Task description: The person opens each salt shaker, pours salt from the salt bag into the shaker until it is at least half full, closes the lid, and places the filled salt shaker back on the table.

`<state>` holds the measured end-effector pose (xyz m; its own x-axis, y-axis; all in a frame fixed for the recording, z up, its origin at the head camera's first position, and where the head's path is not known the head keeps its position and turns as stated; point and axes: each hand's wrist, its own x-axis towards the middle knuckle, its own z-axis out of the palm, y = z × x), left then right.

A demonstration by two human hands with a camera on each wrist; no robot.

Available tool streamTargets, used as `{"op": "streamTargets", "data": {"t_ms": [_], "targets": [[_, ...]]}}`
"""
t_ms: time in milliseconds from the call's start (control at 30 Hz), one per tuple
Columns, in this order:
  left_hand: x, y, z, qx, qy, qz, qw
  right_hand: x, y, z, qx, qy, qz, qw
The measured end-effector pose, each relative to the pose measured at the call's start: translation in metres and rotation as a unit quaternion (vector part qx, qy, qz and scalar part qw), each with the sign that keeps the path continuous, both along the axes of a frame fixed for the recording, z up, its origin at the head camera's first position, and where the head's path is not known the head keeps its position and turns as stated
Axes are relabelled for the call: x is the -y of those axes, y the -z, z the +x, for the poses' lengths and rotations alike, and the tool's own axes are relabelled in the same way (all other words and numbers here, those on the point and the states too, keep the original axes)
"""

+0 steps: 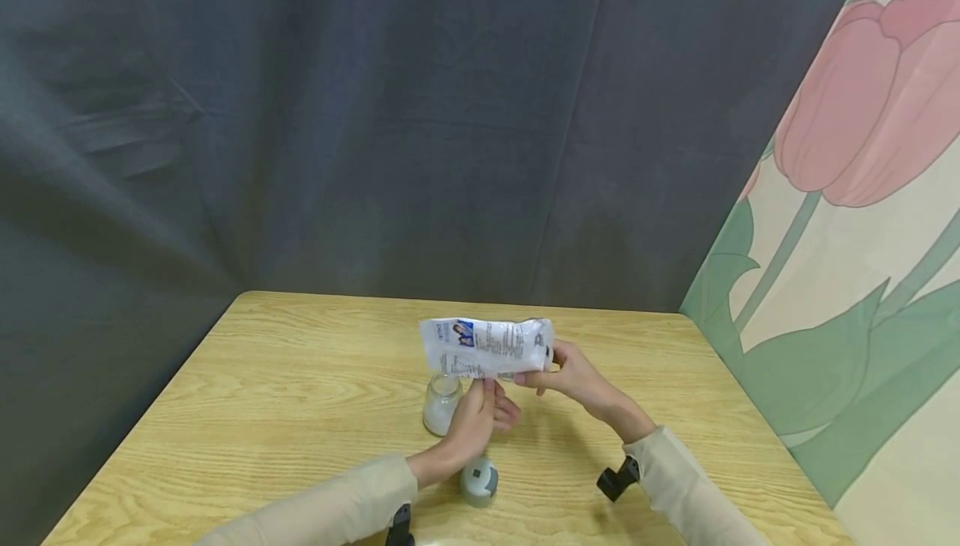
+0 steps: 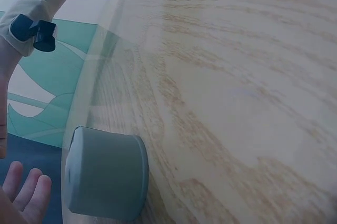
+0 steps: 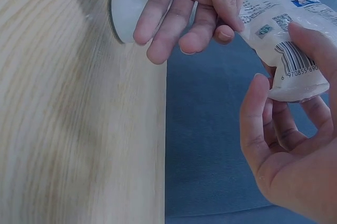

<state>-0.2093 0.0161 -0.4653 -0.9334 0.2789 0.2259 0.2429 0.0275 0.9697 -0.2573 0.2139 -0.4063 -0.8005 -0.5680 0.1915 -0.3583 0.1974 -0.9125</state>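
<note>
A white printed plastic pouch [image 1: 491, 348], with a barcode seen in the right wrist view, is held on its side above the table. My right hand [image 1: 581, 379] grips its right end between thumb and fingers. At the pouch's lower edge, my left hand [image 1: 472, 421] pinches it with thumb and forefinger, the other fingers spread loose. Just left of that hand stands a lidless glass jar [image 1: 441, 414] with something white inside. Below the left wrist sits a grey-green lid [image 1: 478, 482], large in the left wrist view as a cylinder [image 2: 108, 174].
The wooden table [image 1: 300, 396] ends at a dark curtain [image 1: 420, 129] behind. A tulip-painted wall [image 1: 862, 279] rises along its right side. Each forearm wears a small black camera, such as the one on the right wrist [image 1: 618, 479].
</note>
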Motion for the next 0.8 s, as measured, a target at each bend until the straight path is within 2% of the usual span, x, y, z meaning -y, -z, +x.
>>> {"op": "streamTargets", "data": {"t_ms": [267,800], "targets": [[0.0004,-0.0013,-0.0006,-0.003,-0.001,-0.012,0.9999,0.0006,-0.0015,0.0008,-0.007,0.001,-0.001,1.0],[0.0024,0.0036,0.0004,0.008,0.006,0.006,0.9999,0.0025,0.0053,-0.0003,-0.002,-0.005,0.006,1.0]]}}
